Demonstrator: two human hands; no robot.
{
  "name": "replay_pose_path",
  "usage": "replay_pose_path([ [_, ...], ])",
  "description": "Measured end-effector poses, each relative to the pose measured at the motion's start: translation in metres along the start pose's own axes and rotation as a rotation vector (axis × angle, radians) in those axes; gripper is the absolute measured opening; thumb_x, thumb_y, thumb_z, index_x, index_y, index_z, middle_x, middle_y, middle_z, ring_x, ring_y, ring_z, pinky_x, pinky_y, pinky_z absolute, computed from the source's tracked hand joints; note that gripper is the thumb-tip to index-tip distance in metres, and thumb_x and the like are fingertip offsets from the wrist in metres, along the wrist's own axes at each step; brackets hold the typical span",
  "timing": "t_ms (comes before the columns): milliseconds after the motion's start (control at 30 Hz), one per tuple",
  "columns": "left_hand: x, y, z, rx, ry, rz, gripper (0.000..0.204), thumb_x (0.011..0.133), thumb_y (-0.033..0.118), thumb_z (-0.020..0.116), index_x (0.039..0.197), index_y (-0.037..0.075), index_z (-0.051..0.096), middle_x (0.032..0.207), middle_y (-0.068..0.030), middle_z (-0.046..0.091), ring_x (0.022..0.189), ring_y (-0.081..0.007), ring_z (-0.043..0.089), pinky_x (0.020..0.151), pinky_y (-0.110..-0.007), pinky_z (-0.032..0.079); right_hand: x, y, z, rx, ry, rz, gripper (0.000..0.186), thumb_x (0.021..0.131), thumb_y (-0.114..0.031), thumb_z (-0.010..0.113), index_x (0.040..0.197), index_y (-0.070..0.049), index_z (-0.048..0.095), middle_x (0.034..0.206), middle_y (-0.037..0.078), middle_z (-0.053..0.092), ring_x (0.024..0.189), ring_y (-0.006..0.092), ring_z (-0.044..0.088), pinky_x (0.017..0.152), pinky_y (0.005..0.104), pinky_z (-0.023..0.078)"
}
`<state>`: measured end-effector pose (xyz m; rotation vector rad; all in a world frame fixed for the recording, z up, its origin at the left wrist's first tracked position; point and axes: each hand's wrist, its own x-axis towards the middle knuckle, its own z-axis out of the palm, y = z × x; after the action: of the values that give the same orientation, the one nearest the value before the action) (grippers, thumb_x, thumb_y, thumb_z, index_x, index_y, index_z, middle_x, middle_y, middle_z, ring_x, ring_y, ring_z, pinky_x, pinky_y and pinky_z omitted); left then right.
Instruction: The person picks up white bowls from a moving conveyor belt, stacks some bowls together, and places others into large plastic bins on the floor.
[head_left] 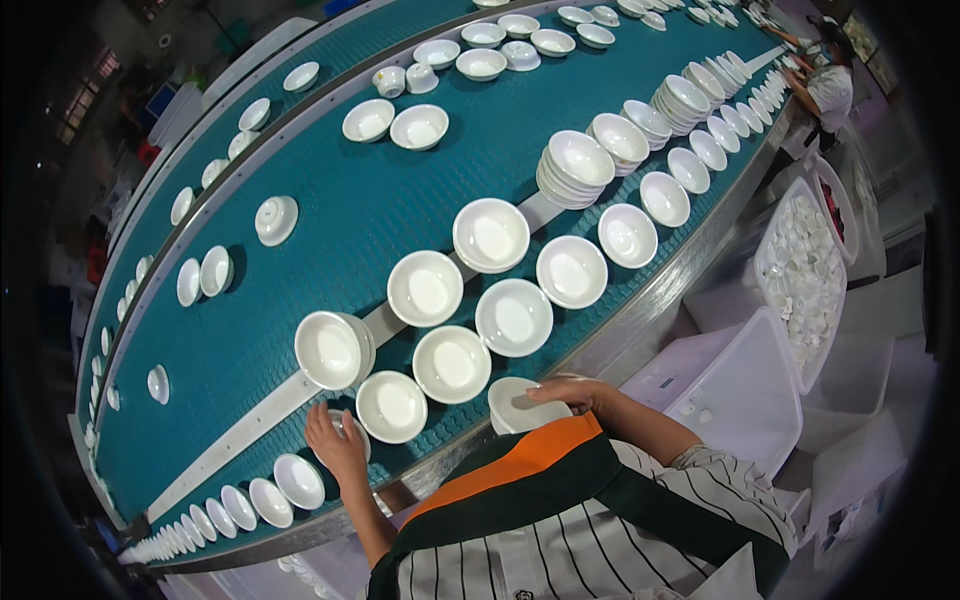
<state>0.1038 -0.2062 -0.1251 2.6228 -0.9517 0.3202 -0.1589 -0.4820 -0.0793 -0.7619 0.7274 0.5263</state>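
Note:
My left hand (335,440) reaches onto the teal belt, fingers stretched and apart against a white bowl (358,446) that it partly hides. My right hand (575,393) grips another white bowl (515,405) at the belt's near edge, thumb over the rim. Just beyond my hands, loose bowls (451,363) sit in a row. A small stack (332,349) stands on the pale divider strip (230,440).
Taller bowl stacks (575,166) continue up the belt (300,180) toward people (818,90) at the upper right. A raised rail (190,215) separates a farther lane. Large white bins (705,390), one holding white pieces (800,270), stand along the right.

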Motion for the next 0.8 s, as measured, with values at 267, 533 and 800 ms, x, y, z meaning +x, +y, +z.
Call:
replay_pose_path([
  [267,0.005,0.055,-0.006,-0.162,-0.041,0.036,0.041,0.080,0.015,0.059,0.114,-0.004,0.048,0.112,-0.0231,0.051,0.108,-0.0400,0.044,0.097,-0.049,0.029,0.016,0.004,-0.024,0.010,-0.151,-0.030,0.066,0.083,-0.047,0.058,0.125,0.002,0.043,0.118,0.012,0.054,0.099,0.0101,0.057,0.076,0.0171,0.050],
  [533,0.014,0.031,-0.024,0.074,-0.035,-0.016,0.035,0.072,0.003,0.062,0.106,-0.003,0.053,0.100,-0.0191,0.056,0.097,-0.0363,0.050,0.091,-0.045,0.035,-0.004,-0.016,-0.043,0.034,-0.157,-0.026,0.070,0.083,-0.046,0.058,0.129,0.004,0.038,0.122,0.011,0.051,0.107,0.0137,0.053,0.085,0.0236,0.046],
  [800,0.036,0.228,-0.050,-0.649,-0.028,0.007,0.015,0.086,0.009,0.052,0.093,-0.004,0.057,0.087,-0.0139,0.060,0.082,-0.0258,0.057,0.077,-0.033,0.043,-0.019,-0.016,-0.074,0.039,-0.156,-0.035,0.073,0.082,-0.050,0.058,0.130,0.001,0.038,0.125,0.011,0.049,0.110,0.0127,0.051,0.087,0.0229,0.044],
])
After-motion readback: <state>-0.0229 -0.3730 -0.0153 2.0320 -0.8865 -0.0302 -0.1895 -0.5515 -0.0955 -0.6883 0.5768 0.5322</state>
